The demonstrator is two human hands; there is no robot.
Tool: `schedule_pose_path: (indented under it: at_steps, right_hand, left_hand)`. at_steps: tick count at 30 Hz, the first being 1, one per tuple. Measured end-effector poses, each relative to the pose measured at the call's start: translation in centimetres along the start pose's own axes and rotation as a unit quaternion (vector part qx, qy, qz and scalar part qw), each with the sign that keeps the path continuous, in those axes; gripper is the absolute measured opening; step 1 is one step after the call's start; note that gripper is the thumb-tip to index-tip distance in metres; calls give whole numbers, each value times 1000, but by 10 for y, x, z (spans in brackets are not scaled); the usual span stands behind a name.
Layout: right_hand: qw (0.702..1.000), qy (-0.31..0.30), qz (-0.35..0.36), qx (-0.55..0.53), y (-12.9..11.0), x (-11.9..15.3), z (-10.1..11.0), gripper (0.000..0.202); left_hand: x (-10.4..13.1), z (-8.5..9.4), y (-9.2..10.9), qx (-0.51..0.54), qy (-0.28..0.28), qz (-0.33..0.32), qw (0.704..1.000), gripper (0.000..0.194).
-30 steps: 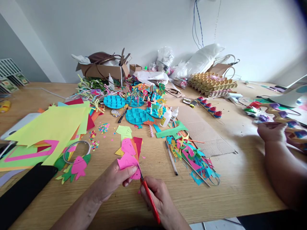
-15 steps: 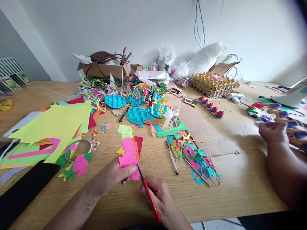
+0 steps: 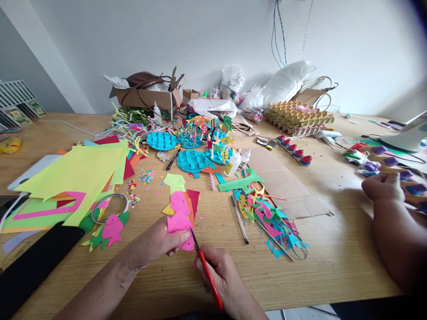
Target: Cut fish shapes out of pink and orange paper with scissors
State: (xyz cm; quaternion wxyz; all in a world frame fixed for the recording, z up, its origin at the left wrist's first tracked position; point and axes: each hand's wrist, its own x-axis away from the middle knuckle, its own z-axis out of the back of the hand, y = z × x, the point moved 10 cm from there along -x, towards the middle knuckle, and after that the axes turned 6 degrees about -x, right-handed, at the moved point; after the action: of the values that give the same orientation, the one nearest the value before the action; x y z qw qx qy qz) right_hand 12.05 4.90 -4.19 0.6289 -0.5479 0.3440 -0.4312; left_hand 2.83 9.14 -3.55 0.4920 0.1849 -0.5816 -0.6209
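Between the thumb and fingers of my left hand (image 3: 163,242) is a piece of pink paper (image 3: 179,222) with a fish outline drawn on it. My right hand (image 3: 218,269) is wrapped round a pair of red-handled scissors (image 3: 208,273), whose blades touch the paper's right edge. Just beyond lies another pink fish drawing (image 3: 180,202), among orange and dark red paper pieces. A pale green sheet (image 3: 175,180) with a drawn outline is further back. Pink and green cut-out fish (image 3: 112,227) lie to the left, beside a roll of tape (image 3: 110,209).
Coloured sheets (image 3: 73,171) are stacked at left, near a black strip-like object (image 3: 43,262). Paper scraps (image 3: 273,218) and a pen (image 3: 239,220) lie right of my hands. Glue bottles (image 3: 232,163) stand behind, by blue egg-carton bases (image 3: 193,161). Another person's hand (image 3: 383,189) is at far right.
The view has shifted very slightly. Both hands, the pink paper and the scissors keep nearly the same position.
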Motion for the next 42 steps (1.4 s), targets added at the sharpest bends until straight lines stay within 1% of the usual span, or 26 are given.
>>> schedule_pose_path:
  at_steps: [7, 12, 15, 21, 26, 30, 32, 34, 36, 39, 42]
  right_hand:
    - [1000, 6, 14, 18, -1, 1, 2, 33]
    - [1000, 4, 9, 24, 2, 0, 2, 37]
    - [1000, 4, 10, 26, 1, 0, 3, 39]
    - [1000, 3, 16, 25, -2, 1, 4, 36]
    - [1000, 1, 2, 31, 2, 2, 4, 36]
    - [1000, 2, 4, 21, 2, 2, 4, 40]
    - [1000, 10, -1, 9, 3, 2, 5, 40]
    - [1000, 18, -7, -8, 5, 2, 6, 40]
    - [999, 29, -15, -24, 9, 2, 6, 39]
    - [998, 35, -27, -33, 15, 1, 5, 39]
    - [998, 32, -31, -40, 15, 0, 3, 41]
  left_hand:
    - [0, -2, 2, -1, -10, -2, 1000, 24]
    - [0, -4, 7, 2, -40, -9, 999, 20]
    - [1, -3, 10, -15, -44, -11, 999, 22]
    - [1, -3, 16, -30, -54, 4, 998, 21]
    - [-1, -3, 16, -50, -88, 16, 995, 19]
    - [-3, 0, 12, -67, -87, 33, 993, 19]
    - [-5, -1, 13, -54, -83, 15, 995, 20]
    - [-6, -3, 17, -24, -61, -23, 998, 23]
    - [-6, -1, 18, 28, -2, -54, 998, 25]
    - [-1, 2, 11, 97, 97, -63, 989, 24]
    - [3, 2, 7, 136, 154, -59, 977, 24]
